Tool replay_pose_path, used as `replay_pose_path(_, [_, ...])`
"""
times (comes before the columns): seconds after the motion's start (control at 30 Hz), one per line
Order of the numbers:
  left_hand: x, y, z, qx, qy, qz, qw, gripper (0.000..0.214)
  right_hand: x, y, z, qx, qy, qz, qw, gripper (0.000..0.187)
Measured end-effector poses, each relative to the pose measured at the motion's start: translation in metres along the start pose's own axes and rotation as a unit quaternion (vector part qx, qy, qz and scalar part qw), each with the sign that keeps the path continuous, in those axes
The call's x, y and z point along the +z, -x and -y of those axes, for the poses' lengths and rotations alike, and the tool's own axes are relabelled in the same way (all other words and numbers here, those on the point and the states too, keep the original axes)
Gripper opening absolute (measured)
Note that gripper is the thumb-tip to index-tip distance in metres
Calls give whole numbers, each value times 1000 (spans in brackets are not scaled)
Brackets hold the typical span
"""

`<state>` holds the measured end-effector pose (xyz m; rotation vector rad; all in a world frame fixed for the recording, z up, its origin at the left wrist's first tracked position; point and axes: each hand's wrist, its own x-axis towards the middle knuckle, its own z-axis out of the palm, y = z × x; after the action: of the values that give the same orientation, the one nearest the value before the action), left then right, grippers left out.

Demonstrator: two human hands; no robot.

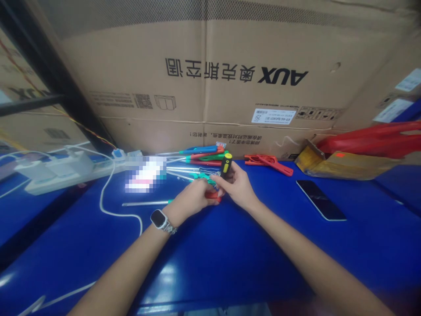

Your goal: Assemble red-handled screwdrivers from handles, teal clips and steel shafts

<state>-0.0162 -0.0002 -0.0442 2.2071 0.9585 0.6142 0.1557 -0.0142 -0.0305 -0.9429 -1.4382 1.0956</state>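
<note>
Black-and-yellow tool (226, 166) near upright over the table (230, 254), right hand (239, 184) gripping it low! Left hand (194, 196) bunches at a red handle (214, 195), its hold unclear; keep the tool straight, left fingers steady.

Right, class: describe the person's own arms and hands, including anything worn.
No sleeves show on the left arm or right arm, no gloves on the left hand or right hand. The left arm wears a rectangular, dark-screened watch with a silvery band.
</note>
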Motion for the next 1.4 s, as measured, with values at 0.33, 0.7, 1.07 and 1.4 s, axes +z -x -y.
replay_pose_path(0.33, [-1, 1, -4, -45, -63, 17, 997, 13, -18, -6, 2, 2, 60, 80, 995, 38])
replay_pose_path(0.7, [-1, 2, -6, -49, -63, 10, 997, 12, 1, 2, -2, 5, 15, 0, 1000, 44])
replay_pose_path(1.07, [-1, 3, -7, -46, -77, 13, 996, 9, -9, -3, 2, 3, 11, 73, 997, 34])
replay_pose_path(1.4, [-3, 1, -10, -46, -120, 25, 991, 13, -1, 2, -9, -2, 0, -49, 999, 39])
